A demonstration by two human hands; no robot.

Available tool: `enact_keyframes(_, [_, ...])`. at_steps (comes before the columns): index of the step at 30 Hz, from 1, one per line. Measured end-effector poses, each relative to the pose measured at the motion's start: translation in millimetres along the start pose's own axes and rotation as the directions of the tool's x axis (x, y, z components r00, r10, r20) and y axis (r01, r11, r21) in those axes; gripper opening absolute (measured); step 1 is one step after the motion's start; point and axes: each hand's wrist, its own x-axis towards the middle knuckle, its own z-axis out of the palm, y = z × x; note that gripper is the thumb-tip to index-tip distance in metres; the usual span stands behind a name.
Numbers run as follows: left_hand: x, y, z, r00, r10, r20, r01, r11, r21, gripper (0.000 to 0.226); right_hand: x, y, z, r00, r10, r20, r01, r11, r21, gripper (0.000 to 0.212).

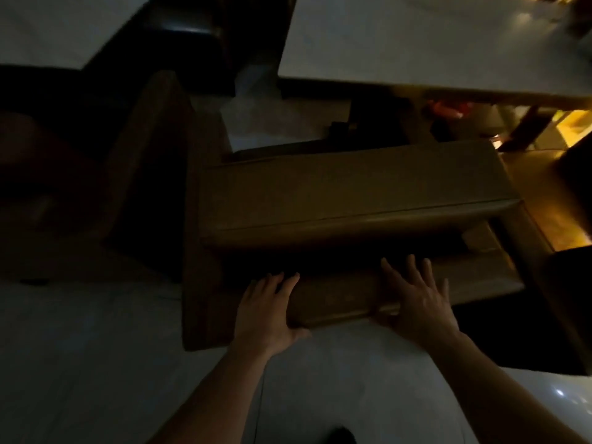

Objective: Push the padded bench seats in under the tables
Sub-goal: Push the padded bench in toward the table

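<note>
Both hands lie flat and open on the near, padded back edge of a tan bench seat (352, 200). The left hand (267, 310) has its fingers spread over the top and its thumb hooked under the near edge; the right hand (418, 298) presses palm-down with its fingers fanned, grasping nothing. No writing can be read anywhere in this dim room. The pale tiled floor (96, 347) fills the foreground. A white tabletop (416, 40) stands beyond the bench, whose cushion sits just short of its near edge, not yet under it. A second pale tabletop (54, 24) is at upper left. Both forearms reach forward and slightly inward from below.
</note>
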Motion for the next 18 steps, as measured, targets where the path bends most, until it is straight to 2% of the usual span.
enact_keyframes(8, [1.4, -9.1, 13.6, 0.993, 0.058, -0.102, -0.057, 0.998, 0.018, 0.1, 2.7, -1.0, 11.1, 0.999, -0.019, -0.036, 0.018, 0.999, -0.03, 0.106])
enact_keyframes(18, [8.6, -16.8, 14.9, 0.992, 0.085, -0.094, -0.087, 0.996, -0.017, 0.097, 6.0, -10.3, 7.6, 1.0, 0.013, 0.006, -0.013, 0.999, -0.041, 0.107])
